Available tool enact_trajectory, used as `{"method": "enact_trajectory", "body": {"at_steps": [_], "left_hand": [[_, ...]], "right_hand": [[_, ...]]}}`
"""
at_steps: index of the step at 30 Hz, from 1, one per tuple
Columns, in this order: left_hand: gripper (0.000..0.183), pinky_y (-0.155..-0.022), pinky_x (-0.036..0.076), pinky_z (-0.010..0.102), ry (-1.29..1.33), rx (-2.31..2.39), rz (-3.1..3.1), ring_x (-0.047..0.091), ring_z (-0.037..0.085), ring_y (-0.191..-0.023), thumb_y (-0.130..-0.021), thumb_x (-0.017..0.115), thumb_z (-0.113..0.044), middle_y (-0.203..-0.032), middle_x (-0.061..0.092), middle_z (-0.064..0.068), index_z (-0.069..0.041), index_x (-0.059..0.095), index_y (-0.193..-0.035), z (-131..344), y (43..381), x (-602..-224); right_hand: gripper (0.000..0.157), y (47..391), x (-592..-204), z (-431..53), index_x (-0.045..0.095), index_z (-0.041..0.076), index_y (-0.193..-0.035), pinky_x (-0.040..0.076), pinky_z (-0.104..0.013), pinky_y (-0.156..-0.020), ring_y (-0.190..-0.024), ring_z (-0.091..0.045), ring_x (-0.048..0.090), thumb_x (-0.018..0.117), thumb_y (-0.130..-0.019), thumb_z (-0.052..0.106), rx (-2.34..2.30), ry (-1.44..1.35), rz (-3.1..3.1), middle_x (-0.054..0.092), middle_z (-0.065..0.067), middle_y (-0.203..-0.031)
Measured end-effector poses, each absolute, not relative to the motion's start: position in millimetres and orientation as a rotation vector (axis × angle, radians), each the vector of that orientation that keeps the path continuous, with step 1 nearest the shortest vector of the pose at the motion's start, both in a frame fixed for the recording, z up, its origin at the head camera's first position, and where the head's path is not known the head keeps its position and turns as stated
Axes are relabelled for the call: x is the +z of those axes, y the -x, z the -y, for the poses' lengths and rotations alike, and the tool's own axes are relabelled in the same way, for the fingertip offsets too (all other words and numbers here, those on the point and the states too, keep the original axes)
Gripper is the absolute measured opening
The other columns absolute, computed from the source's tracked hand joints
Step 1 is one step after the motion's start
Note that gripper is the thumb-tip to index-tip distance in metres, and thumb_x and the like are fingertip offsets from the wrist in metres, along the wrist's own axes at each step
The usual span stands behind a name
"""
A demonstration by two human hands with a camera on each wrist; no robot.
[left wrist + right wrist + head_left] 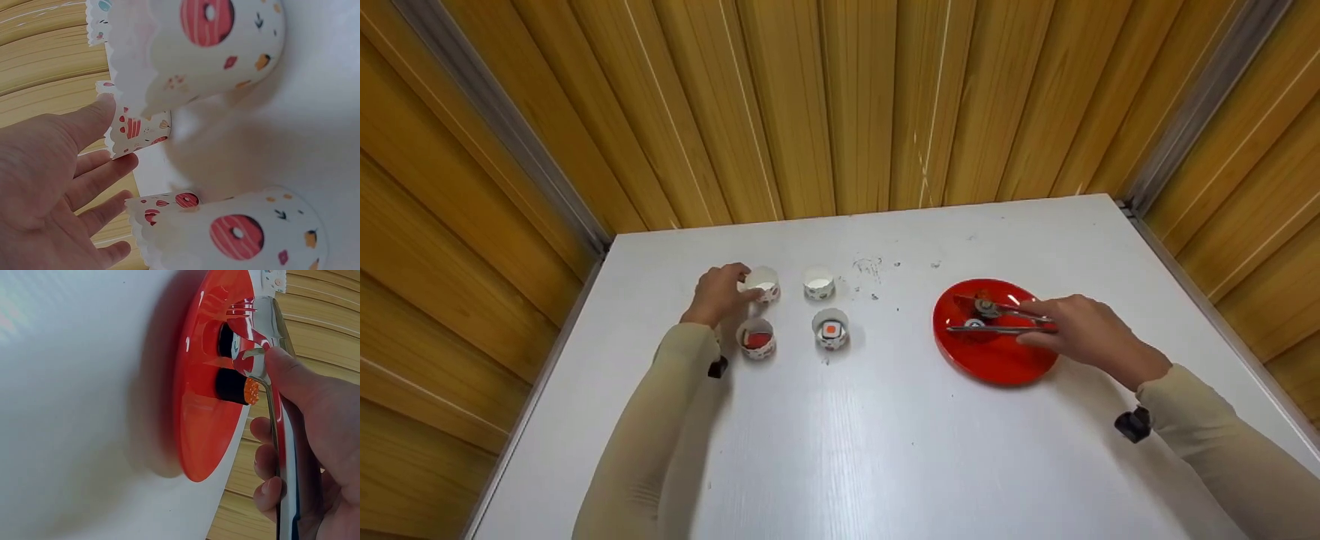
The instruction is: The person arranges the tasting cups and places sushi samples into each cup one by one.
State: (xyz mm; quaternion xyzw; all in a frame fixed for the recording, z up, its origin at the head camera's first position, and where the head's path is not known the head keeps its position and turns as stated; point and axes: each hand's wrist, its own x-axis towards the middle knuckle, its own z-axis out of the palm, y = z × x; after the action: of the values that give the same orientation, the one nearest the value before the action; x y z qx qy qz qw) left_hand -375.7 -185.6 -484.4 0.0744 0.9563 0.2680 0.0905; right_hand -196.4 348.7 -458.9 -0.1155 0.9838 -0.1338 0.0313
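My left hand (720, 296) is at the far-left paper cup (769, 294), its thumb and index finger on either side of the cup's wall. In the left wrist view the other fingers of the left hand (50, 174) spread loosely beside it. My right hand (1084, 334) grips metal serving tongs (1005, 329) over a red plate (997, 367). Two sushi rolls lie on the plate; the right wrist view shows a dark-wrapped roll with orange topping (233, 386) and another dark roll (226, 340). The tongs' ends are spread near them; contact is unclear.
Three more patterned paper cups stand near the left hand: a far-right cup (818, 285), a near-left cup (756, 349) with something red inside, and a near-right cup (831, 341) holding a white piece with an orange centre. Dark marks lie on the white table (847, 450). Wood-look panels (855, 112) enclose it.
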Motion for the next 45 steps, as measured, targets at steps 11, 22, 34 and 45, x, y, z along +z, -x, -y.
{"method": "enact_trajectory", "body": {"at_steps": [11,22,34,45], "left_hand": [[0.056,-0.107,0.042,0.054,-0.277,0.766,-2.868,0.055,0.037,-0.119,-0.095,0.076,-0.031,-0.131,0.064,0.02,-0.002,0.059,-0.14,187.6,378.4,-486.4],[0.056,-0.107,0.042,0.054,-0.214,0.811,-2.836,0.051,0.035,-0.119,-0.095,0.077,-0.03,-0.131,0.061,0.017,-0.004,0.058,-0.141,185.9,376.2,-483.8],[0.055,-0.107,0.043,0.054,-0.22,0.805,-2.847,0.053,0.036,-0.12,-0.094,0.077,-0.029,-0.131,0.063,0.018,-0.003,0.059,-0.14,186.6,375.5,-484.5],[0.054,-0.109,0.041,0.055,-0.22,0.811,-2.846,0.053,0.036,-0.121,-0.094,0.077,-0.026,-0.131,0.063,0.018,-0.002,0.059,-0.139,188.4,375.0,-485.7]], "right_hand": [[0.049,191.4,-461.9,-354.7,0.072,0.011,-0.13,0.046,-0.03,-0.06,-0.074,-0.017,0.057,0.085,-0.086,0.03,-0.371,0.448,-3.106,0.073,0.003,-0.087],[0.045,189.2,-459.8,-356.8,0.073,0.012,-0.129,0.043,-0.03,-0.058,-0.071,-0.017,0.054,0.084,-0.088,0.028,-0.381,0.411,-3.083,0.069,0.007,-0.08],[0.046,188.5,-460.6,-357.3,0.073,0.01,-0.129,0.043,-0.029,-0.057,-0.07,-0.017,0.053,0.084,-0.087,0.027,-0.38,0.394,-3.081,0.07,0.006,-0.08],[0.044,189.2,-459.3,-352.9,0.073,0.01,-0.128,0.046,-0.029,-0.058,-0.073,-0.019,0.055,0.083,-0.088,0.027,-0.381,0.404,-3.082,0.072,0.003,-0.084]]}}
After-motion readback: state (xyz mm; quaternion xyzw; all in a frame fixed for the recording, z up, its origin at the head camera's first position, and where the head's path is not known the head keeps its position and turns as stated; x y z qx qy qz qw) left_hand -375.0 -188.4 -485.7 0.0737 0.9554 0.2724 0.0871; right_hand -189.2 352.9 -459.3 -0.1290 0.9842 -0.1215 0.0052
